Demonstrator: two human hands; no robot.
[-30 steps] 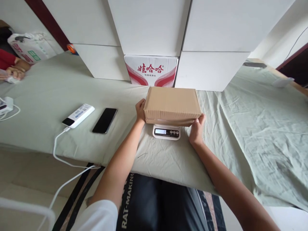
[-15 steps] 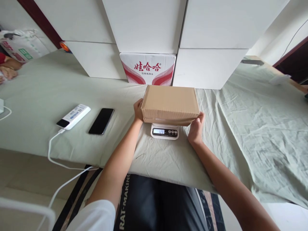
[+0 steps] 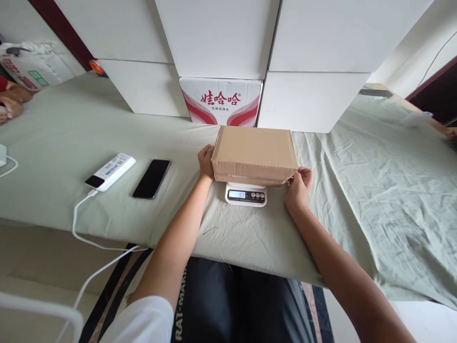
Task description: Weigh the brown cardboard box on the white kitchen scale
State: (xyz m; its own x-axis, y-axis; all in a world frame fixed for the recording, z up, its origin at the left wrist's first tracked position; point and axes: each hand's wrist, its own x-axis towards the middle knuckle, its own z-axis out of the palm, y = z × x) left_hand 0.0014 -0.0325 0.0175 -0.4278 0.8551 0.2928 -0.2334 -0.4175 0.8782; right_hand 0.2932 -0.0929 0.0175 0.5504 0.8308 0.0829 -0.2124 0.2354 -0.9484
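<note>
Behind the carton (image 3: 254,147), red 娃哈哈 lettering (image 3: 220,98)

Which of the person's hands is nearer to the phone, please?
Left hand: right of the phone, at the left end of the box; the right hand is farther right.

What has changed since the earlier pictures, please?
The right hand has shifted outward, loosening on the cardboard box; the reading on the scale went from 0 to apparently 97. The left hand stays at the box's left side; the phone is unmoved.
</note>
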